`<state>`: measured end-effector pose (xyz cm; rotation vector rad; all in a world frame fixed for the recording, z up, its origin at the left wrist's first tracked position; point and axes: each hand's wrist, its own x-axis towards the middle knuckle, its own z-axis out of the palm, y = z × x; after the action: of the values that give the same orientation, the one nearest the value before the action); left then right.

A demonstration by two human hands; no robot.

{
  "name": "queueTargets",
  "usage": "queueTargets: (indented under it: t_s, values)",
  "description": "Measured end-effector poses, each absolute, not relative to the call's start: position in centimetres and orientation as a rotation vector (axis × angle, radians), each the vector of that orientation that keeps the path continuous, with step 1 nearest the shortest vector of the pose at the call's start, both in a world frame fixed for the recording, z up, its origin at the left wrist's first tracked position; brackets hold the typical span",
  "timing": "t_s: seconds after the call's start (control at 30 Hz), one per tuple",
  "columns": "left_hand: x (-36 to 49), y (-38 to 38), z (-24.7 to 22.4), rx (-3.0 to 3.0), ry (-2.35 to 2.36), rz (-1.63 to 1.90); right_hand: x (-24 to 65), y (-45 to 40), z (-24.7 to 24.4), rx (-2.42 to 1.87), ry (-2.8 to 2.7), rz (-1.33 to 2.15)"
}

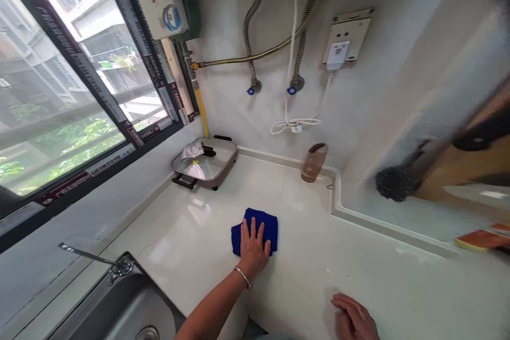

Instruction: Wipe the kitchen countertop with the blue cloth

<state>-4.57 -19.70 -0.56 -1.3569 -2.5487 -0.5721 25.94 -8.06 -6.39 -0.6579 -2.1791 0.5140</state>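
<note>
A blue cloth (270, 228) lies folded on the pale countertop (303, 255). My left hand (253, 248), with a silver bangle at the wrist, presses flat on the cloth with its fingers spread. At the lower right my right hand (354, 317) rests by the counter's front part, its fingers together and curled a little; nothing shows in it, though its underside is hidden.
An electric pan with a glass lid (211, 162) stands in the back left corner. A brownish glass jar (314, 162) is by the back wall. At the lower left is a steel sink (131, 303) with a faucet (119, 270). A black scrubber (396, 183) hangs at right.
</note>
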Motion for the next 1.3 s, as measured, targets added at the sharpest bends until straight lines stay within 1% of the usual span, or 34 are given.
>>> queueTargets:
  t_s: [0.13, 0.2, 0.27, 0.4, 0.53, 0.7, 0.8, 0.97, 1.17, 1.3]
  values:
    - [0.4, -15.8, -0.2, -1.677, -2.46, -0.661, 25.4, -9.4, -4.9, -0.83, -2.082, 0.615]
    - [3.1, -14.2, 0.0, -1.847, -2.396, -0.69, 25.3, -9.7, -4.0, -0.921, -1.991, 0.576]
    - [5.8, -13.2, 0.1, -2.024, -2.306, -0.709, 25.4, -9.7, -3.2, -0.991, -1.904, 0.465]
    - [10.0, -13.1, 0.7, -2.386, -2.054, -0.701, 26.5, -9.7, -2.0, -1.031, -1.887, 0.26]
    - [11.9, -14.1, 1.6, -2.662, -1.763, -0.657, 27.6, -9.8, -2.7, -1.049, -1.964, 0.304]
    - [11.8, -14.3, 1.7, -2.724, -1.667, -0.676, 27.9, -9.6, -4.0, -1.083, -2.018, 0.301]
    - [11.6, -14.0, 1.4, -2.718, -1.676, -0.704, 27.9, -9.5, -3.6, -1.088, -2.069, 0.271]
    - [9.8, -14.7, 1.9, -2.684, -1.738, -0.699, 29.6, -10.1, -2.8, -1.131, -2.066, 0.351]
    - [3.2, -19.0, 4.0, -2.542, -1.875, -0.447, 35.7, -12.1, -3.8, -1.217, -1.999, 0.262]
    - [0.1, -22.3, 4.5, -2.463, -1.926, -0.288, 38.3, -12.9, -3.8, -1.252, -2.043, 0.254]
